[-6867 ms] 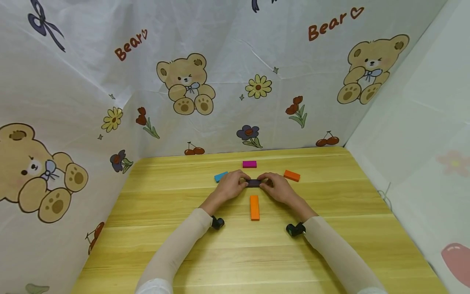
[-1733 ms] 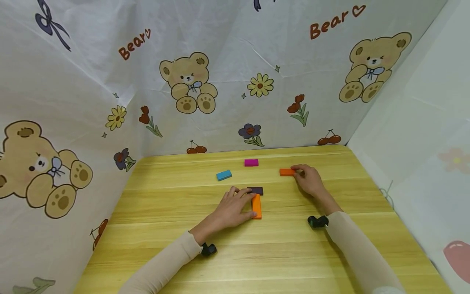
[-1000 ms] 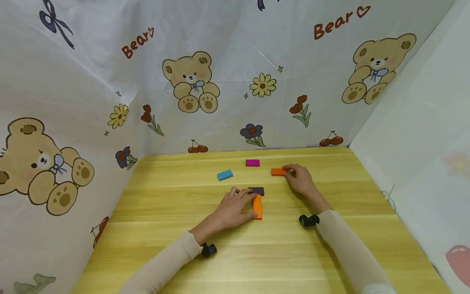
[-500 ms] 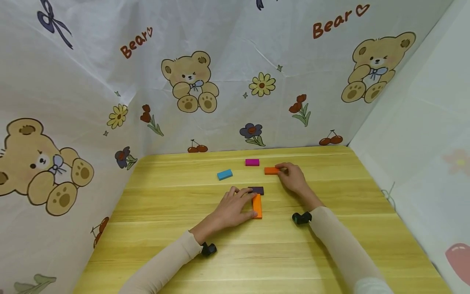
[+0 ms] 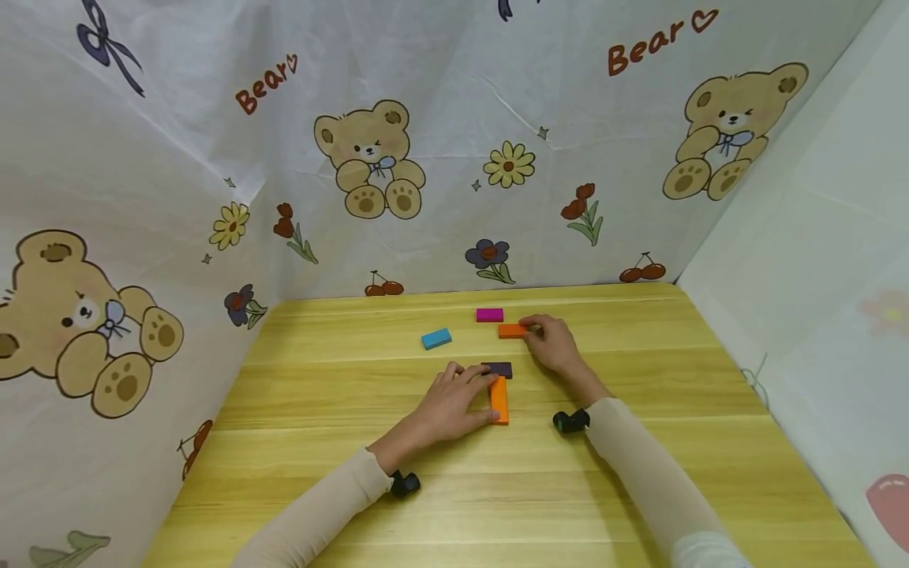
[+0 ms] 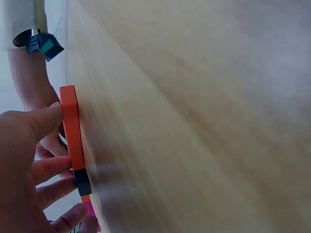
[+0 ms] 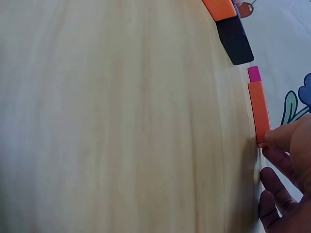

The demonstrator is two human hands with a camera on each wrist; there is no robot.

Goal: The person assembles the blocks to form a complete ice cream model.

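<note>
Near the table's middle, an orange rectangular block (image 5: 500, 401) lies lengthwise, pointing away from me. My left hand (image 5: 447, 406) rests on its left side, thumb by the near end, index finger by the far end. Another finger of that hand touches a dark block (image 5: 503, 370), which lies crosswise against the orange block's far end. Beyond them, my right hand (image 5: 555, 347) pinches the right end of a red-orange block (image 5: 510, 331) between thumb and fingers. In the right wrist view this red-orange block (image 7: 259, 109) lies flat, with a gap between it and the dark block (image 7: 234, 41).
A magenta block (image 5: 489, 315) lies just behind the red-orange one. To the left is a blue block (image 5: 436, 339), set at a slant. The wooden table (image 5: 341, 331) ends at a cloth wall (image 5: 440, 237) printed with bears.
Earlier both hands gripped the dark block, which has since come nearer, against the orange block. My right hand has since slid the red-orange block leftward. Lately my left hand has stayed still.
</note>
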